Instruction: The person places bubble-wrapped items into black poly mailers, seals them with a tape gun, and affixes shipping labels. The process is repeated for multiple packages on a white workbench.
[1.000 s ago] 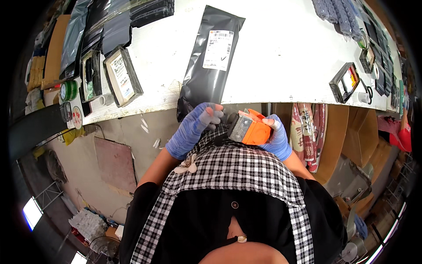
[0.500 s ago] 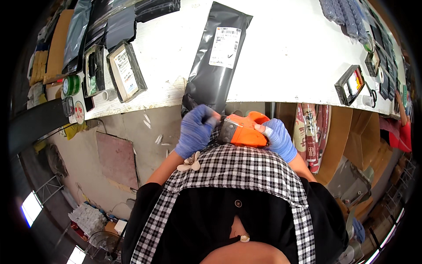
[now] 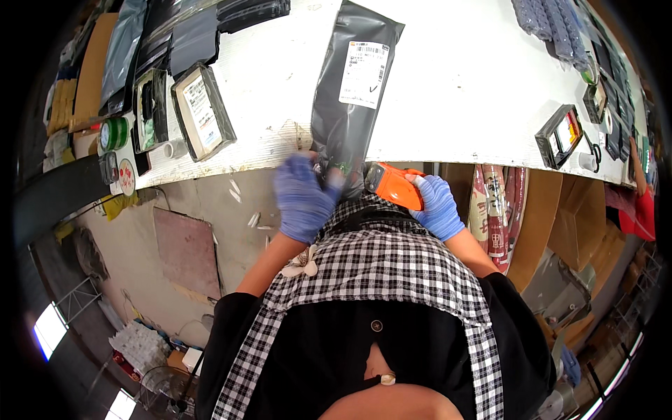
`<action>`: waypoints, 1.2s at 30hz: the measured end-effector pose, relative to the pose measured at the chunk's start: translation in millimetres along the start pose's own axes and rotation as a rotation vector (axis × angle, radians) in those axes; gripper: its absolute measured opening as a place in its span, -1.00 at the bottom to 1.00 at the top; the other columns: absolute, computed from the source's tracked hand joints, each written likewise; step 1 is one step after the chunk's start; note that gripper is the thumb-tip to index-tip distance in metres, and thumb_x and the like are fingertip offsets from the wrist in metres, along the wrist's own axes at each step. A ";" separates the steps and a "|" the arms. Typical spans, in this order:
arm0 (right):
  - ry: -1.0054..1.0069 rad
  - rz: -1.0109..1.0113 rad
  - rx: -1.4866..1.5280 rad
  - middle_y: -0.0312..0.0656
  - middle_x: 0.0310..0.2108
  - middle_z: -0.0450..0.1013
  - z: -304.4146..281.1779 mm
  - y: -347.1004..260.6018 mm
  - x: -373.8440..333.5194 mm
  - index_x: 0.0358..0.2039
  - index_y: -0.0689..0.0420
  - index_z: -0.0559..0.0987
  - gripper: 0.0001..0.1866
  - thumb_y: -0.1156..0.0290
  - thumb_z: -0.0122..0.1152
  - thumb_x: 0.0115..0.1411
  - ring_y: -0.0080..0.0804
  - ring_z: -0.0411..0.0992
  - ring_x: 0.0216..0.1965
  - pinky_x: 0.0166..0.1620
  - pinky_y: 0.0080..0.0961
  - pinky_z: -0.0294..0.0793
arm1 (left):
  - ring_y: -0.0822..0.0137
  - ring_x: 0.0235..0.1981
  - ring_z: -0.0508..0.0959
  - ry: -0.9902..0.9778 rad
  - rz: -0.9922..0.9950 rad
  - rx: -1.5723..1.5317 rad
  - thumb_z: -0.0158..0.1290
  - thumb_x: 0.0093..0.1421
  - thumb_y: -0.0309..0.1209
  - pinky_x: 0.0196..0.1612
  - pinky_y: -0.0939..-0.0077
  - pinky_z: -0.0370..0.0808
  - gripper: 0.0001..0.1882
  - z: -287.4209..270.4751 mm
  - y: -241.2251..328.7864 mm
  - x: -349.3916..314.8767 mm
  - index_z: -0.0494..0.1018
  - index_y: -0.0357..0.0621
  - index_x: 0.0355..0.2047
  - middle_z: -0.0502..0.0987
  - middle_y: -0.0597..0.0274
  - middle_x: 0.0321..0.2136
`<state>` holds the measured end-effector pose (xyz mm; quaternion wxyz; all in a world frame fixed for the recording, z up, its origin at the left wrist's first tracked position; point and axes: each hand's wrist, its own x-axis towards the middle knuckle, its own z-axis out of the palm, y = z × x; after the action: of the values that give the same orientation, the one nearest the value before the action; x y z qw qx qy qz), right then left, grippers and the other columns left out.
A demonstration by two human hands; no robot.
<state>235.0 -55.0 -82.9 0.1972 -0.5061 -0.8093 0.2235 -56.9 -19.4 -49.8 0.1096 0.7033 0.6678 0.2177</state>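
A long dark-grey plastic mailing bag (image 3: 336,126) with a white label (image 3: 365,73) lies on the white table, its near end bunched and overhanging the front edge. My left hand (image 3: 302,192), in a blue-striped glove with bare fingertips, is at that near end. Motion smears its fingers, so its hold on the bag cannot be made out. My right hand (image 3: 439,206), gloved the same way, is closed around an orange tape dispenser (image 3: 396,187). The dispenser's dark head points left, towards the bag's end, close above my checked apron.
On the left of the table (image 3: 259,91) stand two shallow tape-wrapped boxes (image 3: 203,112), a roll of green tape (image 3: 113,134) and stacked dark bags (image 3: 192,45). Bubble-wrap rolls (image 3: 549,28) and another shallow box (image 3: 560,135) are at the right. Cardboard (image 3: 535,224) stands below the table edge.
The tape dispenser has turned and tilted, its head shifting up and right. My left hand has moved slightly left, and the bag's near end has shifted to the right.
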 end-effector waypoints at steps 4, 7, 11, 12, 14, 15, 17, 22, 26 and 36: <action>0.036 0.019 0.094 -0.06 -0.19 0.47 10.9 1.4 -1.1 0.07 0.04 0.40 -0.26 0.43 0.47 -0.20 -0.04 0.44 -0.23 -0.10 -0.19 0.44 | 0.02 -0.19 0.53 -0.294 -0.182 -0.311 0.27 0.01 -0.28 -0.04 0.18 0.47 -0.38 6.8 21.6 -9.9 0.29 -0.27 0.02 0.50 -0.03 -0.21; 0.155 -0.013 0.291 -0.06 -0.18 0.48 20.0 2.0 0.0 0.07 0.06 0.39 -0.27 0.42 0.49 -0.18 -0.03 0.45 -0.21 -0.11 -0.21 0.47 | 0.11 -0.21 0.57 -0.514 -0.414 -1.182 0.24 0.03 -0.25 -0.06 0.20 0.51 -0.38 19.7 0.4 -7.5 0.29 -0.31 0.03 0.52 -0.01 -0.18; -0.024 -0.021 0.361 -0.03 -0.17 0.49 8.4 -31.2 39.9 0.08 0.09 0.39 -0.29 0.36 0.47 -0.12 -0.03 0.48 -0.18 -0.12 -0.26 0.51 | 0.23 -0.28 0.56 -0.459 -0.184 -1.184 0.13 0.09 -0.02 -0.11 0.29 0.49 -0.46 65.8 -39.0 -41.4 0.42 -0.18 -0.09 0.55 0.10 -0.18; -0.044 -0.006 0.361 -0.03 -0.18 0.50 10.9 -39.7 47.9 0.08 0.09 0.38 -0.30 0.33 0.46 -0.11 -0.03 0.49 -0.18 -0.12 -0.26 0.51 | 0.22 -0.26 0.55 -0.406 -0.098 -1.012 0.12 0.09 -0.01 -0.08 0.26 0.46 -0.47 67.2 -42.6 -41.6 0.43 -0.17 -0.11 0.55 0.11 -0.18; -0.086 0.025 0.363 -0.02 -0.19 0.50 18.0 -54.2 59.5 0.08 0.10 0.38 -0.31 0.29 0.43 -0.08 -0.04 0.50 -0.19 -0.13 -0.26 0.52 | 0.22 -0.20 0.52 -0.270 0.034 -0.646 0.09 0.08 0.02 0.00 0.19 0.41 -0.49 70.5 -50.1 -42.1 0.45 -0.15 -0.16 0.55 0.13 -0.17; -0.060 0.028 0.334 -0.01 -0.20 0.50 18.9 -58.4 59.8 0.10 0.10 0.37 -0.32 0.23 0.39 -0.05 -0.04 0.52 -0.21 -0.13 -0.23 0.52 | 0.19 -0.15 0.50 -0.303 -0.269 -1.000 0.12 0.06 0.01 0.03 0.18 0.39 -0.46 71.6 -67.9 -54.3 0.44 -0.17 -0.13 0.53 0.09 -0.16; -0.088 0.044 0.270 -0.01 -0.20 0.50 11.6 -66.3 63.2 0.11 0.11 0.36 -0.31 0.23 0.38 -0.05 -0.03 0.52 -0.22 -0.14 -0.22 0.53 | 0.15 -0.05 0.47 -0.245 -0.578 -1.263 0.17 0.01 -0.03 0.07 0.16 0.37 -0.41 63.4 -81.5 -69.9 0.40 -0.20 -0.08 0.49 0.01 -0.12; -0.146 0.098 0.191 -0.02 -0.19 0.50 -4.8 -91.9 76.8 0.19 0.08 0.32 -0.25 0.20 0.35 -0.03 -0.05 0.52 -0.23 -0.16 -0.21 0.54 | 0.01 0.07 0.37 0.112 0.125 -0.037 0.36 -0.17 -0.39 0.04 0.22 0.41 -0.22 8.7 -19.0 -40.9 0.22 -0.20 0.07 0.32 -0.04 0.08; -0.128 0.051 0.126 -0.05 -0.29 0.48 -26.4 -105.8 87.1 0.23 -0.13 0.36 -0.24 0.16 0.34 -0.04 -0.07 0.52 -0.34 -0.28 -0.22 0.54 | 0.09 -0.12 0.51 0.197 -0.057 -0.338 0.39 -0.24 -0.47 -0.09 0.32 0.50 -0.31 56.0 -41.5 -34.9 0.36 -0.12 -0.04 0.44 0.03 -0.13; -0.387 0.224 -0.135 -0.09 -0.36 0.42 -35.8 -78.6 10.5 0.15 -0.36 0.43 -0.41 0.11 0.29 0.04 -0.04 0.52 -0.40 -0.33 -0.23 0.56 | 0.45 -0.29 0.55 -0.062 -0.591 -1.211 0.12 0.07 -0.76 -0.20 0.50 0.63 -0.64 46.2 -60.5 -23.9 0.40 -0.19 -0.13 0.53 0.26 -0.31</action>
<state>192.7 -70.2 -8.4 -0.0219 -0.5526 -0.7839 0.2822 -90.2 -31.7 -121.2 0.5588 0.3114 0.5887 0.4942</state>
